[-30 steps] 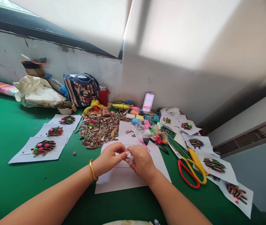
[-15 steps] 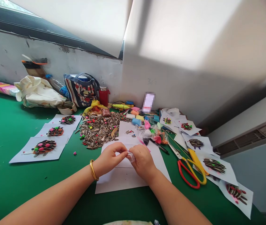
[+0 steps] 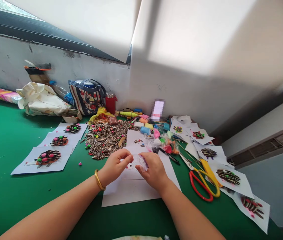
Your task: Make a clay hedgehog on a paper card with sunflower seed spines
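My right hand (image 3: pixel 154 170) holds a small crumpled clear plastic bag (image 3: pixel 141 160) between thumb and fingers, over white paper. My left hand (image 3: pixel 118 166), with a gold bangle at the wrist, is closed, thumb and forefinger pinched together beside the bag's left edge. What is in that pinch, if anything, is too small to make out. Below the hands, a white shape with dark dots (image 3: pixel 129 165) shows on the white paper (image 3: pixel 121 191), partly covered by the hands. Beyond my left hand lies a heap of striped sunflower seeds (image 3: pixel 106 138).
Red-and-yellow scissors (image 3: pixel 201 183), a black pen (image 3: pixel 169 156) and bagged coloured clay (image 3: pixel 145 130) lie to the right. Seed hedgehog pictures on paper (image 3: pixel 56 166) flank both sides. A striped bag (image 3: pixel 86 96) and red bottle (image 3: pixel 110 103) stand by the wall.
My hands have moved slightly apart. The plastic bag, bunched between both hands before, now spreads out in my right hand, and the dotted white shape has come into view.
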### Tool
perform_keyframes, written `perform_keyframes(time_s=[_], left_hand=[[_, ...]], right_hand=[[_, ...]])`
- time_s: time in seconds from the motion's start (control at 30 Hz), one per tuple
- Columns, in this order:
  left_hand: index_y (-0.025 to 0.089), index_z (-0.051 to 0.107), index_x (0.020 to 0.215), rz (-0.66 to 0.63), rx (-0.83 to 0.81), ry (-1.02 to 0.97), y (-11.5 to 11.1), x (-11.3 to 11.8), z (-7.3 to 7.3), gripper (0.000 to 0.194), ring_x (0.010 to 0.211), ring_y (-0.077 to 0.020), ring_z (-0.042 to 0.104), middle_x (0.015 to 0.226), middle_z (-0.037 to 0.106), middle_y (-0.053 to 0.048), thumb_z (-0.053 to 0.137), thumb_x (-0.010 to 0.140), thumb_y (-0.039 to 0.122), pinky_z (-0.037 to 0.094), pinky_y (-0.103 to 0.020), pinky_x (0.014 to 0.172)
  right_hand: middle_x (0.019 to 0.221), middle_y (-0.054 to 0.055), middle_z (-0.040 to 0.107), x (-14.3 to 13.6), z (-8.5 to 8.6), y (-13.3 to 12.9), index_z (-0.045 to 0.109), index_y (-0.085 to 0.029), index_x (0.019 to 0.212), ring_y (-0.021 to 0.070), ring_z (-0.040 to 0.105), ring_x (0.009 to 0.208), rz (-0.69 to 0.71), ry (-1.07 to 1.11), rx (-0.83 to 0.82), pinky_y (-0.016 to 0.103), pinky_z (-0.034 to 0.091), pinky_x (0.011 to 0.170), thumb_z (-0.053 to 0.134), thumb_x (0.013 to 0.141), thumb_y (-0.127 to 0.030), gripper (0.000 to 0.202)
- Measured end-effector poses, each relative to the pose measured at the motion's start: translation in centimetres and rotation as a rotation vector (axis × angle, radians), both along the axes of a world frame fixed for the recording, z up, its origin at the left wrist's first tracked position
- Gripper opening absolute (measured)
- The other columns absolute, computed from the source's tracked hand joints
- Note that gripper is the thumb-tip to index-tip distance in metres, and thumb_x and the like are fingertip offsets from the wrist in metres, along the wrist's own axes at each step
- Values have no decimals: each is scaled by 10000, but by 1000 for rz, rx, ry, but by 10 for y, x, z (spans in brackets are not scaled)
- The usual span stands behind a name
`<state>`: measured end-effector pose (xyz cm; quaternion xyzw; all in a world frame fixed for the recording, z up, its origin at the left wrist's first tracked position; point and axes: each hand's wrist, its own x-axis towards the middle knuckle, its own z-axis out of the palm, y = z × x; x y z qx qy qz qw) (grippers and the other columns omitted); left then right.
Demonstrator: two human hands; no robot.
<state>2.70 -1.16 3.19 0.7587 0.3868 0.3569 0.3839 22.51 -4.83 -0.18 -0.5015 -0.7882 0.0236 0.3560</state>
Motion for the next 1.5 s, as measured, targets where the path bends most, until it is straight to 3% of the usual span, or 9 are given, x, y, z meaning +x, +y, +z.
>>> perform_keyframes(time_s=[0.1,0.3,0.43,0.57,0.7,0.83,1.0,1.23,1.5], left_hand=[[179,627,787,-11,11,4,-2,2,-2,220,731,-153,584,774,647,-22,546,894,353,486,-281,700],[189,617,838,-1,-4,-8,-2,6,-10,75,767,-147,611,816,658,-6,572,849,248,511,-276,744],[191,645,843,33,10,18,-2,5,-11,69,762,-152,620,819,678,-10,577,835,205,505,-276,729],[205,682,826,-29,131,77,-3,3,-10,100,773,-156,605,816,681,-18,587,855,192,475,-284,738],[218,697,836,-126,200,112,-5,2,-9,163,777,-151,592,814,665,-18,569,851,117,455,-270,724],[212,686,859,-122,211,128,-6,4,-9,171,797,-158,587,831,662,-25,552,858,107,447,-275,735],[198,638,847,-78,180,142,-7,5,-8,117,781,-159,565,824,639,-18,535,879,155,439,-280,721],[189,574,846,30,-8,-16,1,0,-10,107,712,-142,548,774,592,4,502,900,247,453,-268,669],[165,600,861,-89,-209,-120,-2,6,-8,150,741,-152,558,806,610,-19,610,814,308,482,-281,684]], right_hand=[[1046,100,641,-3,2,-3,536,-186,1220,253,576,964,32,7,-4,428,450,869,553,898,-387,380],[1168,127,581,-10,2,-5,335,-201,1464,279,528,1076,114,-46,-53,468,463,928,510,803,-146,686],[1150,127,627,-9,-2,-2,413,-177,1389,265,569,1016,138,-47,-50,415,485,863,557,884,-264,532],[921,92,677,-9,-3,-2,554,-167,1159,238,594,831,87,-61,-51,341,446,710,535,923,-411,340],[773,53,638,-9,-1,-4,582,-185,900,200,543,719,70,-84,-33,307,360,651,400,987,-380,281],[727,37,604,-8,3,-3,560,-194,808,182,504,694,64,-97,-36,303,325,647,350,1005,-315,313],[726,38,609,-9,0,-3,575,-191,820,186,515,692,59,-78,-41,304,339,643,397,991,-359,299],[1018,94,662,-5,-2,0,525,-180,1214,230,588,875,62,42,-32,356,457,778,619,887,-401,406],[991,90,642,-7,2,-1,566,-182,1138,240,565,887,128,-32,-34,362,466,751,559,916,-302,253]])
